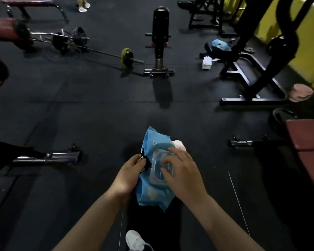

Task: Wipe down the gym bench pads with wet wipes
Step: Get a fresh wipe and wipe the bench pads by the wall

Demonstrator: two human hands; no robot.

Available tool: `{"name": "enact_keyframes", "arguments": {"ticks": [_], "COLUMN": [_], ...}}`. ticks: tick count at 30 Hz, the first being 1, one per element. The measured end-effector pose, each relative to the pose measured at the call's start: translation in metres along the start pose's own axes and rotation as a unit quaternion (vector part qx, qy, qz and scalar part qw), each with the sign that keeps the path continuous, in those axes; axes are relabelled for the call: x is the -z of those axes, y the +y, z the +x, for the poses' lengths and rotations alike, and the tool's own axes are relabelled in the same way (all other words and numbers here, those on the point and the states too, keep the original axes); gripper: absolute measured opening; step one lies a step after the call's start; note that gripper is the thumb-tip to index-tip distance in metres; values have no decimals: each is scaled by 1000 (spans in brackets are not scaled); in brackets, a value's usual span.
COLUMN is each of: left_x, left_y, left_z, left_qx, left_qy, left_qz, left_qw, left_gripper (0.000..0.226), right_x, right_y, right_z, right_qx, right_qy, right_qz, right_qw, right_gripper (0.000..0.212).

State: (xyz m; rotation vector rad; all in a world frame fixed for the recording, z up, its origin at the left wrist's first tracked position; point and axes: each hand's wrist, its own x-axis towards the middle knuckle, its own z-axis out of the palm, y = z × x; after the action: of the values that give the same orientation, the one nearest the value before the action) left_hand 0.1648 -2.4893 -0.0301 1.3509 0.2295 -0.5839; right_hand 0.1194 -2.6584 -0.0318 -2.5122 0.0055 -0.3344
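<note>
Above the floor (80,115), our left hand (128,175) gripped the pack (149,187) steady; right hand (182,173) fingers (168,161), lightly curled, worked its lid (159,175).

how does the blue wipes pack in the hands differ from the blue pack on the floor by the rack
The wet wipes pack is gripped by the left hand, the right hand on its clear lid; the far blue pack lies untouched on the floor. The held pack is flat and lid-up; the far one looks crumpled. Both are blue.

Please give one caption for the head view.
Left hand holds wipes pack; right hand on its lid.
</note>
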Motion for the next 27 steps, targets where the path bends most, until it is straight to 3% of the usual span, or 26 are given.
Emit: {"name": "enact_keyframes", "arguments": {"ticks": [7,15,20,24,27], "left_x": [-68,-130,-162,-188,-208], "left_y": [-46,-68,-73,-71,-67], "left_z": [-32,-46,-42,-34,-19], "left_qx": [-6,-14,-28,-91,-140], "left_qy": [-65,-103,-147,-198,-236], "left_qz": [58,102,160,262,319], "left_qw": [996,989,976,940,907], "left_gripper": [19,24,15,87,97], "right_x": [45,85,102,115,122], "right_y": [39,82,104,120,132], "right_z": [-73,-119,-134,-133,-123], "right_qx": [-87,-152,-184,-198,-209], "right_qy": [27,17,46,75,83], "right_qz": [-11,103,136,159,161], "right_qw": [996,983,972,964,961], "right_gripper": [6,10,13,17,20]}}
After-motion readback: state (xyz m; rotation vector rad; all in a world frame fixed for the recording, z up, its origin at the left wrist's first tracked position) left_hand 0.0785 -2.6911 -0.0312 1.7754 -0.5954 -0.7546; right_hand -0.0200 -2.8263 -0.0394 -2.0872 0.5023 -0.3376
